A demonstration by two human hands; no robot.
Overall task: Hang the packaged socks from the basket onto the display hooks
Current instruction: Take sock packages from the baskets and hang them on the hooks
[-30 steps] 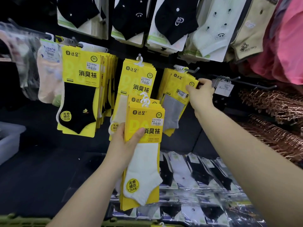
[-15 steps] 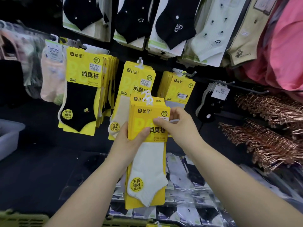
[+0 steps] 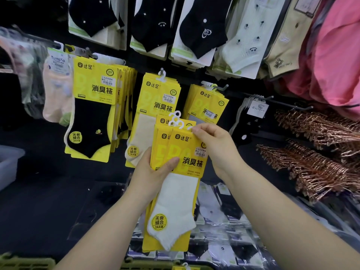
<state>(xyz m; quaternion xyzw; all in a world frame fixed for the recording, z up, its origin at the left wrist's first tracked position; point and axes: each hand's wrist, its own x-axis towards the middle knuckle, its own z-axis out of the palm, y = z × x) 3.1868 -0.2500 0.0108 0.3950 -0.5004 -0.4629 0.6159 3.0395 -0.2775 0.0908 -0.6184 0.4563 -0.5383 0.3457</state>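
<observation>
Fingers of my left hand [image 3: 150,172] wrap the stack of sock packs [image 3: 175,201] from behind, with the thumb pressed flat across the yellow card at the front. My right hand [image 3: 216,147] pinches the top right corner of the front pack [image 3: 185,152] between thumb and forefinger, and that pack sits fanned a little off the ones behind it. Each pack carries a white sock, and their white plastic loops [image 3: 176,121] stick up together at the top. I hold the stack upright in front of the wall, overlapping the lower part of the cream-sock packs [image 3: 159,102] that hang from the middle display hook [image 3: 161,72]. The grey-sock packs [image 3: 208,106] hang just to the right and the black-sock packs [image 3: 93,114] to the left. The green basket [image 3: 25,262] shows only as a rim along the bottom edge.
</observation>
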